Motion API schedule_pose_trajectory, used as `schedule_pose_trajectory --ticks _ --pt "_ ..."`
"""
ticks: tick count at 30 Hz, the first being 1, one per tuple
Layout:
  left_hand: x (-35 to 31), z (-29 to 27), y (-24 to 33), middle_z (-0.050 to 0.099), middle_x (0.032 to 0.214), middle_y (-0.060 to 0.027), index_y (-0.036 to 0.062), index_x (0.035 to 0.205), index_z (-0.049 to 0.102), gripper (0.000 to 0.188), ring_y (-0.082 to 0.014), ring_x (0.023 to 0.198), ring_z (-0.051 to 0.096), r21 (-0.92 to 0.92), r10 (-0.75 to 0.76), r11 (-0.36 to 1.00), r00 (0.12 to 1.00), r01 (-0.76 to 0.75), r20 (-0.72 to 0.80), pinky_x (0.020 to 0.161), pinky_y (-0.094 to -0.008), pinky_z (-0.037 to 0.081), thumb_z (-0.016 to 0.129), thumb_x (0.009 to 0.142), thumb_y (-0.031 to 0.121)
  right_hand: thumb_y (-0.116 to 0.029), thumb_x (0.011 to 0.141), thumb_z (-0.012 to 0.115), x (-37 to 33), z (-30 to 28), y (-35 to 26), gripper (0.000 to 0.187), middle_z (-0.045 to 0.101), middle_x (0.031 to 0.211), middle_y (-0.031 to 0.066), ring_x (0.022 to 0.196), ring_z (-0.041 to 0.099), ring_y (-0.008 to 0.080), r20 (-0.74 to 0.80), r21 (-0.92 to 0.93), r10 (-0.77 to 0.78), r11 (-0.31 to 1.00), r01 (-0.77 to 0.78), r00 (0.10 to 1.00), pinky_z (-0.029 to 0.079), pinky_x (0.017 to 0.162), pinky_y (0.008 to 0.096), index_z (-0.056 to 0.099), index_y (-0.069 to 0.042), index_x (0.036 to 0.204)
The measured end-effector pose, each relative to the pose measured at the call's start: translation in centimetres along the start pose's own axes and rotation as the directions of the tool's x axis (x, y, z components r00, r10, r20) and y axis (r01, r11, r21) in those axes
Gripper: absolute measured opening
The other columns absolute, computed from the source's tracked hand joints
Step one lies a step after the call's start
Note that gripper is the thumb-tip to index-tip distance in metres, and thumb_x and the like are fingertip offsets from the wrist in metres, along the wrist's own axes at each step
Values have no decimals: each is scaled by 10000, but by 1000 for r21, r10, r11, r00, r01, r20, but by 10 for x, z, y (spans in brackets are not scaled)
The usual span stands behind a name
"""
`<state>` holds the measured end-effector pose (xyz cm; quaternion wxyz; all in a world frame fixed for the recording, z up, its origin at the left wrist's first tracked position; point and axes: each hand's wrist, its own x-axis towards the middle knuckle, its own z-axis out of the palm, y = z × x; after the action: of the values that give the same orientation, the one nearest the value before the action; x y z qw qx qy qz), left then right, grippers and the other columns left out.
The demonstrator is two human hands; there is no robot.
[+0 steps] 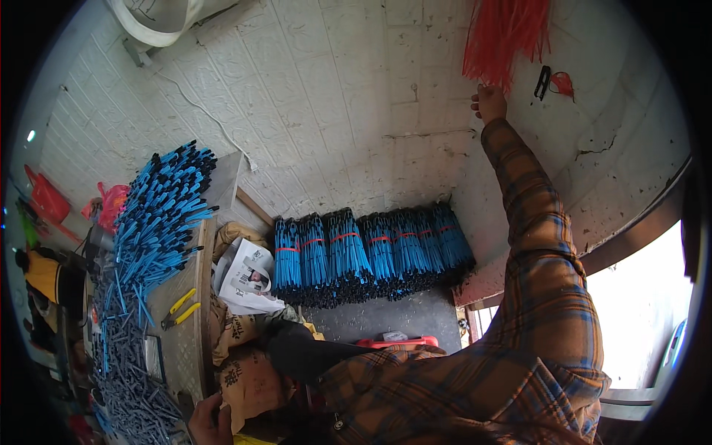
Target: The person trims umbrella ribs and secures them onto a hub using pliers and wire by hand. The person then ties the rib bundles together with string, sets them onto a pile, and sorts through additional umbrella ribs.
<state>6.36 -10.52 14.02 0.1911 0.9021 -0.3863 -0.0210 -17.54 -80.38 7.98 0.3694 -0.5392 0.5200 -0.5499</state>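
Yellow-handled pliers [182, 308] are laid near the right edge of the table [183, 345], midway along it; a white printed bag [246, 280] is seen beyond that edge; a pink plastic bag [113, 203] is placed near the far left corner; a white cord [199, 106], ended by a plug [253, 166], is hung down the brick-patterned wall [326, 96].

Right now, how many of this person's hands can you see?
2: the right hand is up at the lower ends of the hanging red strands; the left hand is low by the wooden table, partly cut off by the picture's bottom edge.
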Motion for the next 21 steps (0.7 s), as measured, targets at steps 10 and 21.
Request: schedule_pose_trajectory --ticks 10,21 --pt "7 4 1 619 992 -132 46 1029 615 241 -295 886 594 63 -19 998 995 13 95 751 -383 499 540 871 213 -255 868 516 -12 6 -6 276 608 726 87 514 569 147 -19 44 51 998 -50 999 411 418 265 448 -52 1043" --pt "17 13 -3 615 1014 -142 52 1051 612 245 -300 920 593 -56 -13 998 989 21 148 763 -386 496 540 874 205 -250 854 525 -2 1 7 248 594 734 44 534 543 123 22 310 95 946 -97 995 395 416 245 498 -84 1037"
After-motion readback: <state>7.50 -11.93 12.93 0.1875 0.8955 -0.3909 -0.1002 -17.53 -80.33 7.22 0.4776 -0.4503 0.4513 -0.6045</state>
